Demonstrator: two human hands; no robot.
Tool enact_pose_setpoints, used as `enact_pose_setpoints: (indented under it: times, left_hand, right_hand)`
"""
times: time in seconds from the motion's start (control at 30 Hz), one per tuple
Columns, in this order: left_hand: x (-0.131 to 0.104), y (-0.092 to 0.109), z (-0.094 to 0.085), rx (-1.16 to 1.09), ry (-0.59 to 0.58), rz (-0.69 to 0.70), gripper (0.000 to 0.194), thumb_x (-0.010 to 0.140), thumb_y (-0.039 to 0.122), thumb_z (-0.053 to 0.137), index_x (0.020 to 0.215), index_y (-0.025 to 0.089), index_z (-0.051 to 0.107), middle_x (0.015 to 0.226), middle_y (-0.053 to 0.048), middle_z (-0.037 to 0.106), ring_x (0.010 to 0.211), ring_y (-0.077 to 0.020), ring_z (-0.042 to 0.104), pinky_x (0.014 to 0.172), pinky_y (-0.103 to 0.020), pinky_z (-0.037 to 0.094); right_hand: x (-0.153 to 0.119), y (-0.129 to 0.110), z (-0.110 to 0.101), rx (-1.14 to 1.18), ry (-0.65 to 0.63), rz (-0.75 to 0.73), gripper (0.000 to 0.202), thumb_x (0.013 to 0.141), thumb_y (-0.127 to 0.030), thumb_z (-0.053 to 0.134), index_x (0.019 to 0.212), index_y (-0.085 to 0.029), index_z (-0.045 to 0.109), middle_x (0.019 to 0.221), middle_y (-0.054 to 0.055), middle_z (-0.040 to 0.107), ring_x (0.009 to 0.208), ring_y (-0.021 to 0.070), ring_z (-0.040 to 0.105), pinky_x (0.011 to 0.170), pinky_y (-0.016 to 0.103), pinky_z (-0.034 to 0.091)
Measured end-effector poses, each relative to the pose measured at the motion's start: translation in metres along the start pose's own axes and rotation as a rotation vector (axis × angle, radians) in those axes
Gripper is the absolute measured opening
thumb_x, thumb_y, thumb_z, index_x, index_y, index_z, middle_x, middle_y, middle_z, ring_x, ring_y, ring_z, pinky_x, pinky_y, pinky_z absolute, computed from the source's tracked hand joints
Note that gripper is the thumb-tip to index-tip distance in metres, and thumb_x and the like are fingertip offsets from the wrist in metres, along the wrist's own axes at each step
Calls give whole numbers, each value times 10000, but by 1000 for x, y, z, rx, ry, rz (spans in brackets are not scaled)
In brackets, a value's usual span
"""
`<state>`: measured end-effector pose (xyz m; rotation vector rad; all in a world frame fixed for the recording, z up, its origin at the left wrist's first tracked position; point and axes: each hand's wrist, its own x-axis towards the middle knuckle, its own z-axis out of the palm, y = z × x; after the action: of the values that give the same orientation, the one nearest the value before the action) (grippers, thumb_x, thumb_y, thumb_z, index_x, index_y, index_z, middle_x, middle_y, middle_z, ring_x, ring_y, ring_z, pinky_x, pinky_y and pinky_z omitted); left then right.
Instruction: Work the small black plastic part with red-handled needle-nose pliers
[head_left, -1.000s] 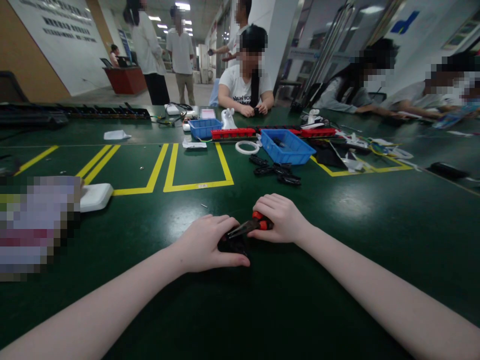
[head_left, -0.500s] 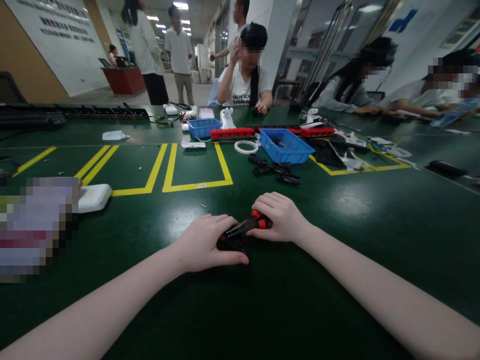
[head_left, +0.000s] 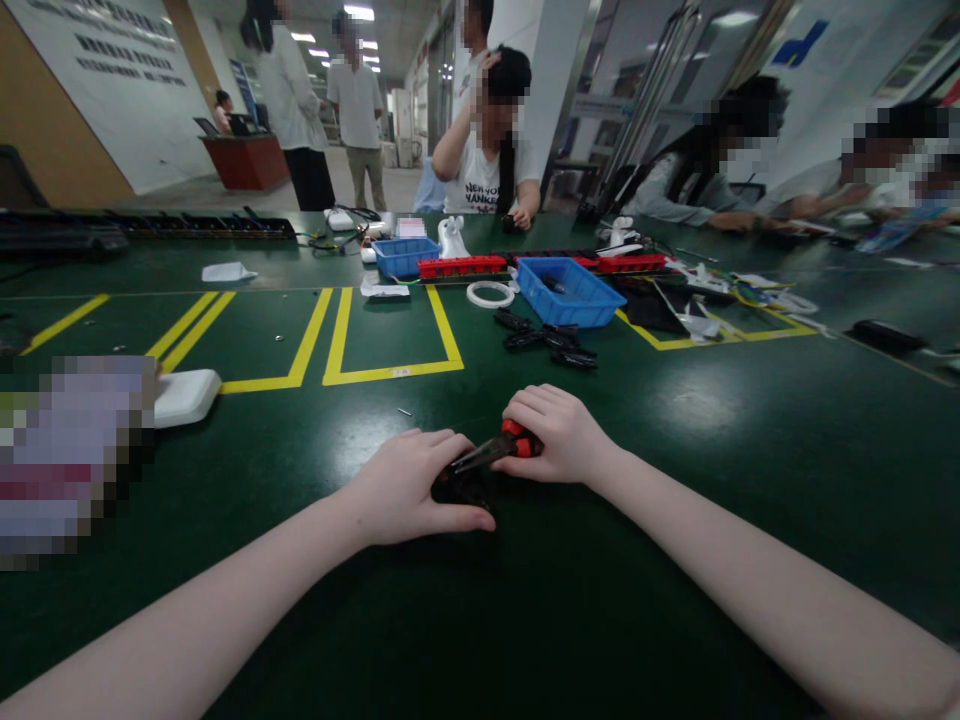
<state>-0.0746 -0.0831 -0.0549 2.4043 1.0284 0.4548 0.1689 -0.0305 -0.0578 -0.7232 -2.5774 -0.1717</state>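
My right hand [head_left: 555, 435] is closed round the red-and-black handles of the pliers [head_left: 484, 455]. Their jaws point left, reaching the black part [head_left: 469, 488] between the thumb and fingers of my left hand [head_left: 412, 487]. That part is dark, so its shape and its exact contact with the jaws are hard to make out. Both hands are low over the green table [head_left: 600, 600]. A small metal pin [head_left: 405, 412] lies just beyond my left hand.
Several black parts [head_left: 551, 340] lie before a blue bin [head_left: 570, 292]. Nearby are a tape roll [head_left: 490, 293], a smaller blue bin [head_left: 406, 257] and red strips [head_left: 461, 268]. A white box [head_left: 186, 397] stands at left. People sit across the table.
Both hands and the pliers keep nearly the same pose. The view has shifted very slightly. The person across the table has moved a raised arm a little.
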Motion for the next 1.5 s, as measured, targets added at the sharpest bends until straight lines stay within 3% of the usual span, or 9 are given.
enact_pose_setpoints:
  times: [0.73, 0.97, 1.5]
  left_hand:
    - [0, 1, -1, -52, 9, -26, 507, 836, 677, 624, 999, 197, 609, 852, -14, 622, 718, -186, 561, 621, -279, 347]
    - [0, 1, -2, -66, 20, -53, 509, 843, 696, 597, 891, 190, 580, 768, 6, 579, 677, -176, 535, 594, -274, 312]
    - [1, -3, -2, -14, 27, 25, 545, 851, 731, 558, 904, 190, 573, 822, -10, 608, 699, -182, 551, 627, -288, 349]
  right_hand:
    - [-1, 1, 0, -38, 0, 1, 386, 864, -577, 581, 849, -191, 584, 800, 80, 621, 750, 226, 544, 683, 358, 383]
    - [0, 0, 0, -19, -12, 24, 387, 871, -578, 575, 849, -191, 574, 797, 80, 616, 735, 222, 532, 673, 356, 375]
    - [3, 1, 1, 12, -41, 7, 370, 870, -556, 594, 858, -188, 565, 818, 78, 640, 745, 219, 572, 671, 356, 403]
